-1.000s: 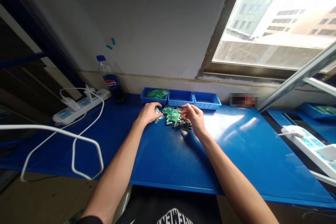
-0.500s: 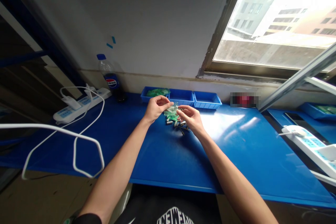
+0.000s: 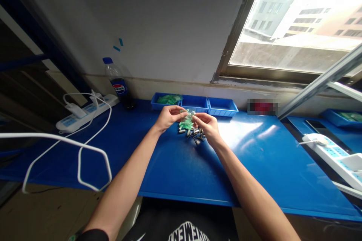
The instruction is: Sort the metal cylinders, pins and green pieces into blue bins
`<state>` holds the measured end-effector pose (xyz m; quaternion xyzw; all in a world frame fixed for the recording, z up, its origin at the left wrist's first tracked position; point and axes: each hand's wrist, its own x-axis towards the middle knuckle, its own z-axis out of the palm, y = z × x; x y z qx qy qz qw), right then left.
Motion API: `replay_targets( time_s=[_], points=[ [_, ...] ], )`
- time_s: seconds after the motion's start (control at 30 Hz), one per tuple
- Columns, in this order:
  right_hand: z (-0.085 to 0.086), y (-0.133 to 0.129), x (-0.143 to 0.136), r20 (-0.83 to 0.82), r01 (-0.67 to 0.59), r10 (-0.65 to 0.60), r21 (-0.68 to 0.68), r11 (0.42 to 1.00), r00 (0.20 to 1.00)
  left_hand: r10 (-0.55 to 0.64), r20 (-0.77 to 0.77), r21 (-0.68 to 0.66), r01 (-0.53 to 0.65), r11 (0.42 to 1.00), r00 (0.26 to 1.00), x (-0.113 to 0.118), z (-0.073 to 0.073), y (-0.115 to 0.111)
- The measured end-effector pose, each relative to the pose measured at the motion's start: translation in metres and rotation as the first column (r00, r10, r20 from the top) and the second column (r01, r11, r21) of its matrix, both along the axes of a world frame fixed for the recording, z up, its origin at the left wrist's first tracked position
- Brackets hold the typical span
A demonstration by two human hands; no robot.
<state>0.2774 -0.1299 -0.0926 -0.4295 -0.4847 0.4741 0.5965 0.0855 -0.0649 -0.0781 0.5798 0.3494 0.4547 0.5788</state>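
Over the middle of the blue table, my left hand (image 3: 170, 117) and my right hand (image 3: 207, 123) pinch a small clear, green-tinted plastic bag (image 3: 190, 113) between them. Fingers and thumbs are closed on its two sides. Whether anything lies inside the bag is too small to tell. Just below it on the table sit green plastic pieces (image 3: 186, 124), partly overlapped by the bag in my view. Beside these lies a loose pile of small metal and black parts (image 3: 195, 133), several of them with thin pins or leads; their exact kind cannot be made out.
Three blue trays stand along the wall; the left tray (image 3: 154, 104) holds green bags (image 3: 169, 99). A cola bottle (image 3: 118, 87) and a white power strip (image 3: 70, 122) with looping cable are at left. Another power strip (image 3: 325, 150) and a metal strut (image 3: 313, 83) are at right.
My left hand has moved slightly right and down, closer to my right hand. The bag between them has shifted a little right and looks more bunched.
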Motion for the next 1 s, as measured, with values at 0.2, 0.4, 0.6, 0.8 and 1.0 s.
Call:
replay_targets(
  time_s=[0.2, 0.4, 0.6, 0.8, 1.0],
  points=[
    [-0.003, 0.007, -0.003, 0.064, 0.029, -0.033, 0.050, 0.998, 0.997, 0.076, -0.067, 0.166, -0.064, 0.984, 0.995, 0.002, -0.005, 0.003],
    [0.006, 0.045, -0.012, 0.392, 0.192, -0.287, 0.264, 0.945, 0.874, 0.534, -0.283, 0.554, -0.319, 0.769, 0.797, -0.013, -0.007, 0.009],
    [0.020, 0.097, -0.031, 0.748, 0.074, -0.372, 0.400, 0.914, 0.550, 0.623, -0.395, 0.571, -0.351, 0.742, 0.675, -0.028, -0.012, 0.015],
    [0.013, 0.116, -0.049, 0.907, -0.130, -0.242, 0.301, 0.945, 0.344, 0.586, -0.490, 0.530, -0.313, 0.788, 0.646, -0.034, -0.017, 0.019],
    [0.013, 0.113, -0.049, 0.922, -0.167, -0.153, 0.225, 0.960, 0.357, 0.499, -0.553, 0.504, -0.209, 0.838, 0.667, -0.029, -0.020, 0.017]
  ],
)
